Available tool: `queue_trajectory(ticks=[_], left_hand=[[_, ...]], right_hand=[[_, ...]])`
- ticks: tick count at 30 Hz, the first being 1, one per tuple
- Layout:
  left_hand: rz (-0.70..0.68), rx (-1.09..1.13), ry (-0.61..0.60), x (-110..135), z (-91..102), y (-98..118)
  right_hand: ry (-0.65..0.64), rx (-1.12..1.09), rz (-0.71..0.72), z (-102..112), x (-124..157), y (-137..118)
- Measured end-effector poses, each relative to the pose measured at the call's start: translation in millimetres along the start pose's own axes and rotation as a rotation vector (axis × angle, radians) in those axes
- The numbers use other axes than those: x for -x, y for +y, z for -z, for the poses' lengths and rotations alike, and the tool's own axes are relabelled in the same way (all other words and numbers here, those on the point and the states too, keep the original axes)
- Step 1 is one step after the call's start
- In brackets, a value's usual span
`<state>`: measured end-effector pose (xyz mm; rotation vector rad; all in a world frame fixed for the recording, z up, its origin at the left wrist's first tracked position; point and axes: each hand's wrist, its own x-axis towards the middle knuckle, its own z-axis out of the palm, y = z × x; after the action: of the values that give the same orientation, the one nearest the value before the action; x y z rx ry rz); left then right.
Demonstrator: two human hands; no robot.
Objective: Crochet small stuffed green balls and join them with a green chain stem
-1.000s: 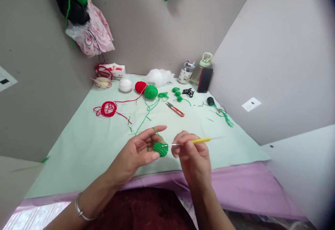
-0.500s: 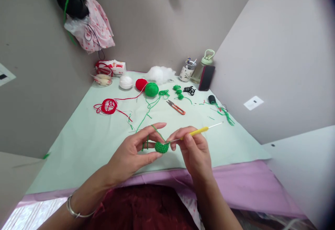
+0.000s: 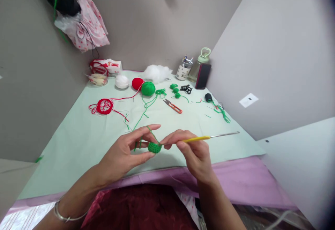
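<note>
My left hand [image 3: 125, 150] pinches a small, rounded green crochet piece [image 3: 154, 147] between thumb and fingers. Green yarn [image 3: 152, 132] runs over its raised index finger and wraps the other fingers. In my right hand [image 3: 195, 150] is a yellow-handled crochet hook [image 3: 196, 139], gripped like a pencil. One metal end of the hook meets the top edge of the green piece; the other end points out to the right. The yarn trails back over the table toward a green yarn ball [image 3: 148, 89].
Orange-handled thread snips [image 3: 173, 106] lie beyond my hands. Red yarn loops [image 3: 104, 106] rest at left, near a white ball [image 3: 121, 82] and a red ball [image 3: 137, 83]. White stuffing [image 3: 157, 74], a pen cup [image 3: 184, 70], a bottle [image 3: 200, 66] and a phone [image 3: 203, 77] stand at the back.
The crochet hook has turned to lie flatter, its free end now lower and further right. The whole view has shifted slightly; both hands keep their holds.
</note>
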<state>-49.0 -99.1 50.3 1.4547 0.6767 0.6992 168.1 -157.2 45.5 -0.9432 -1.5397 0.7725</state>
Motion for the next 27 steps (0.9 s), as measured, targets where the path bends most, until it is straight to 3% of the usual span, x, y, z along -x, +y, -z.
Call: queue_trajectory(ticks=[5,7,10,14,19,21,24,27], left_hand=[[-0.003,-0.090,-0.025,2,7.7,-1],[0.002,-0.112,-0.021,2,10.2,-1],[0.006,-0.142,0.023,1,11.6,-2],[-0.005,-0.109,0.082,-1,7.3,0],[-0.015,0.139,0.185,-1,-10.8,-1],[0.000,0.251,0.205,-1,-17.9,-3],[0.042,0.432,0.165,-2,-21.6,-7],[0.067,0.540,0.085,-1,-16.4,-10]], right_hand=[[0.001,-0.146,-0.035,-6,0,5],[0.007,-0.108,-0.023,-10,-2,7],[0.015,0.061,0.073,-15,-2,6],[0.018,0.312,0.337,-20,3,6],[0.113,0.757,0.553,-26,17,16],[0.170,0.826,0.602,-29,19,21],[0.246,0.684,0.635,-32,16,25],[0.257,0.358,0.469,-31,11,18]])
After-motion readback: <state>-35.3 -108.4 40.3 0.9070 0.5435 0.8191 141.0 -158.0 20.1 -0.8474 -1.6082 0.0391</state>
